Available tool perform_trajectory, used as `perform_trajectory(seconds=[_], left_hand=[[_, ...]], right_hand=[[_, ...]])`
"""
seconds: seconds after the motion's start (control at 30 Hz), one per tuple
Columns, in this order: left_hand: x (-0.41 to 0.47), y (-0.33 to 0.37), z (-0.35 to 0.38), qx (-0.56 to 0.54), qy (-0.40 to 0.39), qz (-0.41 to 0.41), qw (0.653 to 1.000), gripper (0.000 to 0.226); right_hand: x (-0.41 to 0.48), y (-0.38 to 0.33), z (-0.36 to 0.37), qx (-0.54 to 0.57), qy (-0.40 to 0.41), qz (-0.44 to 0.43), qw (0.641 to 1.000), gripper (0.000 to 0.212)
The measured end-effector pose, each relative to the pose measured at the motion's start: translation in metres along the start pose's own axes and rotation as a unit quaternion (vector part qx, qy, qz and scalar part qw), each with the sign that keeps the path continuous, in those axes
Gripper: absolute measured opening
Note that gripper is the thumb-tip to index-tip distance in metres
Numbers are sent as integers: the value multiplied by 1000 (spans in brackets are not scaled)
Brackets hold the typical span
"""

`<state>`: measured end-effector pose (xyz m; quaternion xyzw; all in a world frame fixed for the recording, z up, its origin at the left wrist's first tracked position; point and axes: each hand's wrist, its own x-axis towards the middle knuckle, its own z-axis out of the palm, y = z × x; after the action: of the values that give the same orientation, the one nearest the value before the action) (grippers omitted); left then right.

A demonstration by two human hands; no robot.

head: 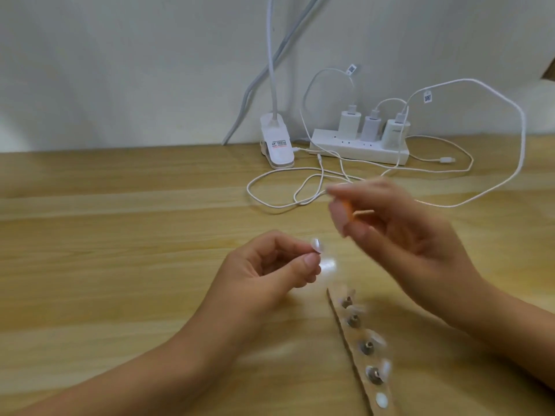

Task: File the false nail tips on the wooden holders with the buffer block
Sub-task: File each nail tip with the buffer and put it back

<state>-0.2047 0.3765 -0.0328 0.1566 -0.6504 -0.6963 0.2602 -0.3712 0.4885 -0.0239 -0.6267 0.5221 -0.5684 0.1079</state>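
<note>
While our left hand (264, 267) pinches a nail tip (106, 245), our right hand (399, 223) grips the blurred buffer block (342, 219).

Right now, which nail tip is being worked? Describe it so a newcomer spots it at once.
On the desk, find the left hand near the middle. Its thumb and fingers pinch a small pale nail tip. The other tips sit along the wooden strip at lower right; this is the only one held off it.
</note>
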Motion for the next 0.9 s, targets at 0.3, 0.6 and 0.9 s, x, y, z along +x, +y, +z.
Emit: perform_trajectory(seconds=[0.3,0.6,0.9], left_hand=[[0,-2,0,-16,6,5,1000,12],[1,-3,0,-8,18,13,1000,8],[1,-1,1,-5,-6,12,1000,8]], right_hand=[[-2,9,3,-131,-32,-34,990,29],[-1,7,1,-158,-6,-43,987,31],[-1,1,3,-144,-5,-46,989,29]])
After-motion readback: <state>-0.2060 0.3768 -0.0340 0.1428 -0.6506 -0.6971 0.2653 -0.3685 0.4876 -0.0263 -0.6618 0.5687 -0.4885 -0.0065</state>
